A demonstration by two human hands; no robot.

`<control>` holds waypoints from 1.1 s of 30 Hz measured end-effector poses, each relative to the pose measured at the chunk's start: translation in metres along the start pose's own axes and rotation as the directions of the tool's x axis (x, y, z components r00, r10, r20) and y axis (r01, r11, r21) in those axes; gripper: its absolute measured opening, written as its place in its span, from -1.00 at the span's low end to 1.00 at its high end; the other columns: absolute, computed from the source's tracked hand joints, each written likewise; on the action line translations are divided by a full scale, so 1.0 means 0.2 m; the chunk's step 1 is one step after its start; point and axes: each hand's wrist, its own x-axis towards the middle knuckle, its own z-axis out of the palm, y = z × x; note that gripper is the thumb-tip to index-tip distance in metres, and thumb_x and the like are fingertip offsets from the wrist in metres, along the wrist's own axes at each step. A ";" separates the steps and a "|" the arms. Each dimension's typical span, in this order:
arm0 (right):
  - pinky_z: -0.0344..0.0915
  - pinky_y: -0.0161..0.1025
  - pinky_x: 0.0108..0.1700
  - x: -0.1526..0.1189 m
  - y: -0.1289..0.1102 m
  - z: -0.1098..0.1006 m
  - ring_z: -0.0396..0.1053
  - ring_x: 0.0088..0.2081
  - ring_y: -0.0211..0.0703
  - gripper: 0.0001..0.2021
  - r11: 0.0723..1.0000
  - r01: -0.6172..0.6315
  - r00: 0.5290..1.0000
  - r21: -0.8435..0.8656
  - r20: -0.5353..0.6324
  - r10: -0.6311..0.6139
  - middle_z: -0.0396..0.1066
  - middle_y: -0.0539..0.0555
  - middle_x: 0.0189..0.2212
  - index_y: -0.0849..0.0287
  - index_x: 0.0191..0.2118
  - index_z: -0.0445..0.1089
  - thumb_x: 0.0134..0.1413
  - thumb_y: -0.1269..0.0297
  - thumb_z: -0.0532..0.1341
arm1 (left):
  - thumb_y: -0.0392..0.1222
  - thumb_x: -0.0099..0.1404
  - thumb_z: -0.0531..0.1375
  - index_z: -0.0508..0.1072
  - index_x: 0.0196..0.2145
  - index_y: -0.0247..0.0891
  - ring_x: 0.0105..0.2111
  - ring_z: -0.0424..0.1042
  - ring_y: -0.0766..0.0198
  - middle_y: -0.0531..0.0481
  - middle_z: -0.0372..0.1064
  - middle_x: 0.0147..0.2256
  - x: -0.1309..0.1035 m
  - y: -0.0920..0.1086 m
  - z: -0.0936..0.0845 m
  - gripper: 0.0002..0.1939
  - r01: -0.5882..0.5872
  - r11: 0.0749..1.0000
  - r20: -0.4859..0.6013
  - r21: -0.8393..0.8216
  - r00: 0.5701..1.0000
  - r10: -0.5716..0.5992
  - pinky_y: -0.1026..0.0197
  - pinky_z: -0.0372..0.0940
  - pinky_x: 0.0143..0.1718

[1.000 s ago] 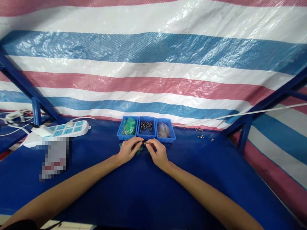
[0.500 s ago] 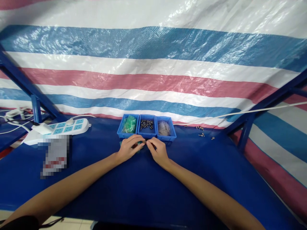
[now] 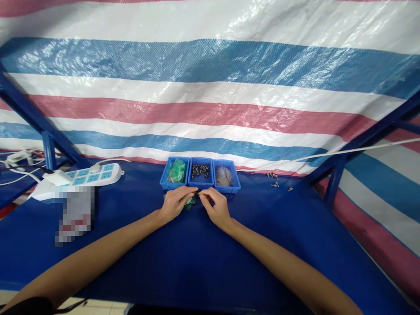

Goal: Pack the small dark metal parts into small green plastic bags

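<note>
My left hand (image 3: 176, 203) and my right hand (image 3: 215, 205) meet fingertip to fingertip just in front of three blue bins. Both are closed in a pinch around a small dark piece (image 3: 197, 194), too small and covered to name. Under the left fingers lies a crumpled bit of green plastic (image 3: 189, 203) on the blue table (image 3: 203, 258). The left bin (image 3: 166, 185) holds a green plastic bag (image 3: 177, 170). Several small dark metal fittings (image 3: 198, 170) lie in the middle bin (image 3: 201, 184). In the right bin (image 3: 226, 190) is a clear plastic bag (image 3: 223, 176).
Left on the table are a white power strip (image 3: 108, 177) with plugs and a blurred grey packet (image 3: 77, 214). Several loose metal parts (image 3: 274, 184) lie to the right. A white cable (image 3: 315, 156) crosses before the striped sheet (image 3: 210, 61). Blue frame bars (image 3: 334, 175) flank both sides.
The left fingers have straightened slightly and the thumb has drawn back, showing more of the green plastic. The right hand stays nearly in place.
</note>
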 end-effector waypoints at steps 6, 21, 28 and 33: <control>0.24 -0.32 -0.39 -0.01 0.01 0.02 0.23 -0.52 -0.30 -0.84 0.999 0.051 0.998 0.015 0.020 -0.051 0.26 -0.03 -0.50 0.17 -0.19 0.39 0.16 0.25 0.16 | -0.21 0.36 0.09 0.43 -0.17 -0.30 -0.47 0.50 0.40 0.00 0.52 -0.40 -0.01 -0.01 0.01 -0.83 0.031 1.000 -0.025 0.003 0.999 -0.031 0.42 0.35 -0.42; 0.24 -0.35 -0.43 0.00 0.01 0.01 0.22 -0.53 -0.32 -0.85 1.000 0.004 0.998 0.030 0.054 -0.006 0.25 -0.03 -0.50 0.18 -0.22 0.37 0.17 0.23 0.15 | -0.19 0.38 0.06 0.41 -0.19 -0.28 -0.44 0.49 0.38 -0.01 0.49 -0.40 -0.01 -0.01 0.01 -0.82 0.005 0.999 0.022 0.050 1.000 -0.006 0.39 0.35 -0.40; 0.26 -0.34 -0.45 -0.01 0.03 0.01 0.25 -0.52 -0.30 -0.83 0.994 -0.085 0.996 0.075 0.013 0.084 0.27 -0.03 -0.51 0.18 -0.20 0.35 0.17 0.21 0.14 | -0.23 0.32 0.12 0.42 -0.15 -0.29 -0.49 0.41 0.41 -0.07 0.46 -0.29 0.00 0.01 0.01 -0.83 0.037 0.999 0.032 0.036 0.999 -0.038 0.36 0.34 -0.42; 0.27 -0.33 -0.43 -0.01 0.02 0.01 0.27 -0.49 -0.28 -0.83 0.997 -0.046 0.998 0.058 0.038 0.044 0.30 0.00 -0.47 0.18 -0.19 0.36 0.19 0.21 0.12 | -0.20 0.32 0.14 0.45 -0.20 -0.28 -0.35 0.45 0.33 -0.11 0.45 -0.25 0.00 0.00 0.01 -0.85 0.004 1.000 0.027 0.024 1.000 -0.005 0.31 0.38 -0.33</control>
